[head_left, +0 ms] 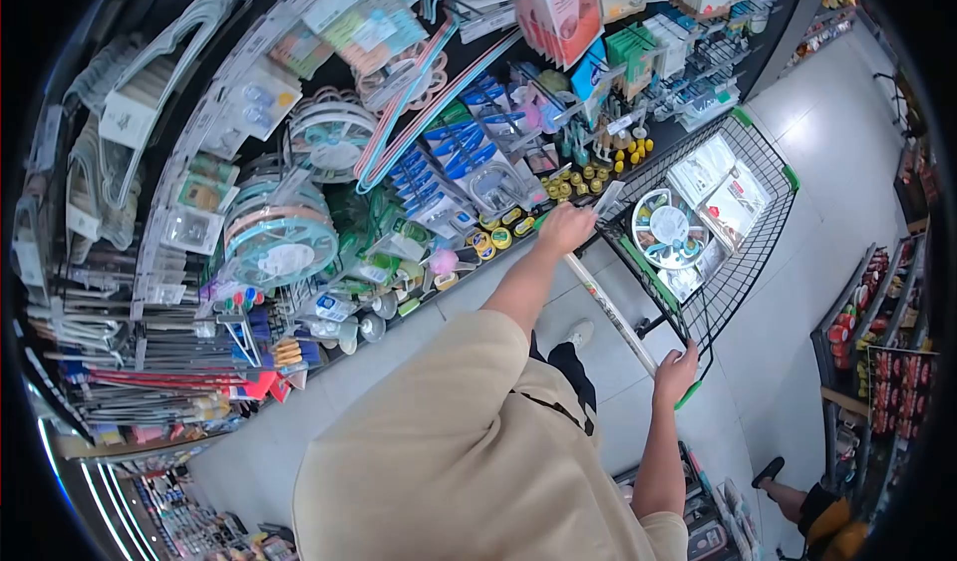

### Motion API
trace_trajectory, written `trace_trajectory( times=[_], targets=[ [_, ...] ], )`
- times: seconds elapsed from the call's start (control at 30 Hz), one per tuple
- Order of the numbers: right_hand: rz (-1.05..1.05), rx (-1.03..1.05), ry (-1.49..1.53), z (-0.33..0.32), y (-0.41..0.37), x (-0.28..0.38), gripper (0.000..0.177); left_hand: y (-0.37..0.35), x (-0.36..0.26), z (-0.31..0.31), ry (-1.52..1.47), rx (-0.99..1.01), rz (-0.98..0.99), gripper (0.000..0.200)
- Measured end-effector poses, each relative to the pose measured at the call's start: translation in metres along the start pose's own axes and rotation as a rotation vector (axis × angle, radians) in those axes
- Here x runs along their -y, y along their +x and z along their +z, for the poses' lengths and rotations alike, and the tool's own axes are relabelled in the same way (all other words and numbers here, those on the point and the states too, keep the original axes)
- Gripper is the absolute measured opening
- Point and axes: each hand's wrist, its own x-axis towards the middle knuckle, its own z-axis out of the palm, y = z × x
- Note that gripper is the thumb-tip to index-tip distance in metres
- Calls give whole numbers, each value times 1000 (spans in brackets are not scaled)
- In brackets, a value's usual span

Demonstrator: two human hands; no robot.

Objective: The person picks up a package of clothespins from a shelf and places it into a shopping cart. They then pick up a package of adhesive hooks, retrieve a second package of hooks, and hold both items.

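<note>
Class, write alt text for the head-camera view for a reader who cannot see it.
A person's left hand and right hand grip a shopping cart's handle; the cart holds a round item and white packs. Shelves of hangers and packaged goods stand alongside; another person's leg shows nearby.

A cart carries packs and a round item.

One head-worn view; looks forward and steeply down from above the wearer's own shoulders

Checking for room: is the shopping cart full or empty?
Partly filled: the cart holds a round item and flat packages, with space beside them.
</note>
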Motion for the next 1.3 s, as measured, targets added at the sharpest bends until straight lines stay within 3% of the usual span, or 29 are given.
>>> trace_trajectory(
  times=[0.27,0.53,0.77,1.03,1.3],
  targets=[
    [-59,-65,0,7,-43,-13,36,-53,-3,-22,46,11,-28,29],
    [-12,-23,-34,17,-90,-10,36,-107,26,-19,11,-46,38,25],
    [2,-17,-96,36,-145,-2,36,-160,53,-44,-120,13,-26,24],
    [-29,-58,-99,46,-231,35,35,-228,96,-61,-157,-68,15,24],
    [-57,-111,-43,70,-310,61,35,-284,141,-92,-130,-9,-3,26]
  ],
)
